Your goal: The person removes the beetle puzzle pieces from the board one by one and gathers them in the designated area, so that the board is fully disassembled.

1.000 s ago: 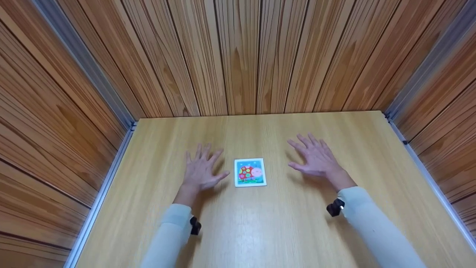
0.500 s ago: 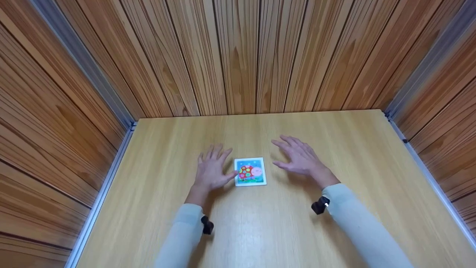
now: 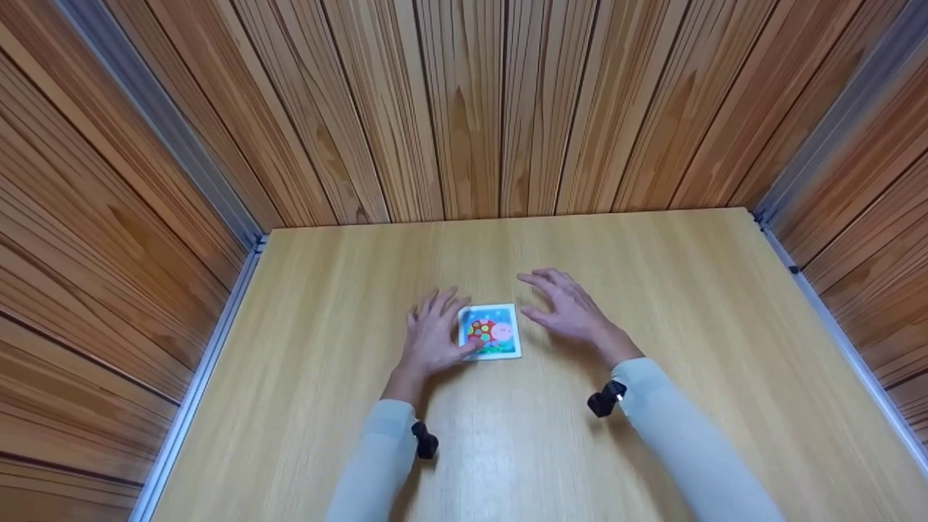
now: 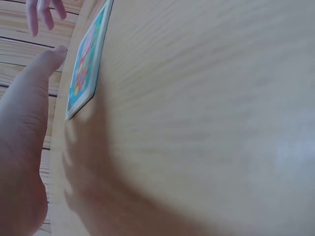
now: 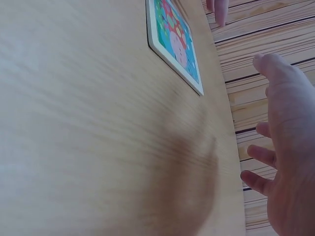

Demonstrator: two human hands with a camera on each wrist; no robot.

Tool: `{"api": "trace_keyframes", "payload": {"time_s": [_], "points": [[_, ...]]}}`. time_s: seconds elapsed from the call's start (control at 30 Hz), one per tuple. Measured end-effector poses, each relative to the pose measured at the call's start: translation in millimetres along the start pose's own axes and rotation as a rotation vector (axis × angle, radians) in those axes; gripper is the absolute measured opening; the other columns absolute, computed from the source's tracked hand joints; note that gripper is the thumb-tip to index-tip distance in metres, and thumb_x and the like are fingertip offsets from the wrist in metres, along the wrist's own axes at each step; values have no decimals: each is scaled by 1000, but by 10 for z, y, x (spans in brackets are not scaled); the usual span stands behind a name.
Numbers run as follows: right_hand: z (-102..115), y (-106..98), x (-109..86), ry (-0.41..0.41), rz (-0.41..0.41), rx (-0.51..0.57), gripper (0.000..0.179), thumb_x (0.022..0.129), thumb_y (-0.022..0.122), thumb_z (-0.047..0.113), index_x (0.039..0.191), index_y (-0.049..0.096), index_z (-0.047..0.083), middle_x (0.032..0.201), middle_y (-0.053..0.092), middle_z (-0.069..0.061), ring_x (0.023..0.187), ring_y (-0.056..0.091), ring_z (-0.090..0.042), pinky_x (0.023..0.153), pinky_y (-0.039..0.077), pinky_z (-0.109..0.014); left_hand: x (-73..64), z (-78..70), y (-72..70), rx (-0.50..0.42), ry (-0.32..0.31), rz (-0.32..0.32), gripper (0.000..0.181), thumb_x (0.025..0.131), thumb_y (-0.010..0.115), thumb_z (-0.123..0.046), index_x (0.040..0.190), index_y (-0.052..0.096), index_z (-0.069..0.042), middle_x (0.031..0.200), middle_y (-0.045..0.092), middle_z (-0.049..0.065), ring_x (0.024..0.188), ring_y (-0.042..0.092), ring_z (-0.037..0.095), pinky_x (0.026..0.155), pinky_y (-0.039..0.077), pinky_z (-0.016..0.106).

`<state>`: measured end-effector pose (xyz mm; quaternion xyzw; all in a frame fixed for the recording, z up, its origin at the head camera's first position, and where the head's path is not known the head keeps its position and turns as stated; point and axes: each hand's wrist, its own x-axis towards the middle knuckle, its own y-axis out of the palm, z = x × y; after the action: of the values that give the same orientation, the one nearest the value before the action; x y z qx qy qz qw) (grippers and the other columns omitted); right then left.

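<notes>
A square picture puzzle [image 3: 500, 341] with a white border lies flat on the table; it shows a red spotted body and a pink face on blue. Over its left edge hovers my left hand [image 3: 433, 339], fingers spread, the thumb above the lower left of the picture. In the left wrist view, a gap shows between this thumb [image 4: 49, 61] and the puzzle. My right hand [image 3: 569, 308] hangs just right of the puzzle, fingers loosely bent and holding nothing. The right wrist view shows its thumb [image 5: 275, 66] apart from the puzzle.
The light wooden table [image 3: 348, 275] meets a plank wall [image 3: 478, 109] at the back. Plank side walls [image 3: 87, 290] and metal rails [image 3: 199, 362] bound it left and right. A small black camera sits on each wrist.
Both hands have moved inward toward the puzzle, the left one to the right and the right one to the left. Their fingers are less spread. The puzzle stays in place.
</notes>
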<state>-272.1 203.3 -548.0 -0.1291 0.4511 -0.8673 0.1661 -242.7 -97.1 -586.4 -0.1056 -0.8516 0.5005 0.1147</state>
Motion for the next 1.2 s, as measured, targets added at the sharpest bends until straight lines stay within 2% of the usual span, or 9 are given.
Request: {"api": "trace_keyframes", "payload": {"time_s": [0.17, 0.37, 0.67, 0.9, 1.2], "points": [[32, 84, 28, 21, 7, 62, 61, 110, 72, 39, 167, 54, 26, 167, 53, -15, 158, 49, -43, 130, 41, -71, 28, -38, 93, -15, -20, -12, 90, 91, 76, -69, 167, 54, -27, 183, 40, 9, 172, 29, 46, 134, 21, 84], [46, 197, 59, 18, -1, 117, 55, 110, 72, 34, 162, 60, 19, 162, 55, -17, 155, 51, -44, 130, 43, -69, 38, -24, 195, -71, -59, -23, 90, 90, 76, -73, 165, 56, -27, 182, 42, 9, 173, 26, 47, 133, 11, 88], [37, 360, 71, 39, 15, 156, 52, 109, 74, 33, 158, 64, 20, 154, 56, -16, 147, 50, -40, 125, 44, -65, -7, 29, 284, -99, -61, -45, 89, 90, 75, -73, 162, 60, -23, 176, 48, 11, 169, 32, 46, 134, 7, 87], [19, 458, 90, 66, 16, 142, 52, 108, 75, 37, 157, 65, 22, 152, 56, -15, 142, 46, -38, 121, 38, -62, -18, 41, 294, -63, -52, -37, 84, 92, 74, -72, 159, 63, -24, 172, 51, 9, 168, 33, 44, 134, 6, 87], [-38, 529, 67, 94, 34, 167, 55, 104, 80, 41, 155, 68, 23, 162, 46, -20, 149, 35, -42, 124, 29, -66, -29, 18, 359, -67, -53, -22, 83, 92, 72, -73, 160, 62, -26, 169, 52, 8, 164, 35, 42, 137, 7, 82]]}}
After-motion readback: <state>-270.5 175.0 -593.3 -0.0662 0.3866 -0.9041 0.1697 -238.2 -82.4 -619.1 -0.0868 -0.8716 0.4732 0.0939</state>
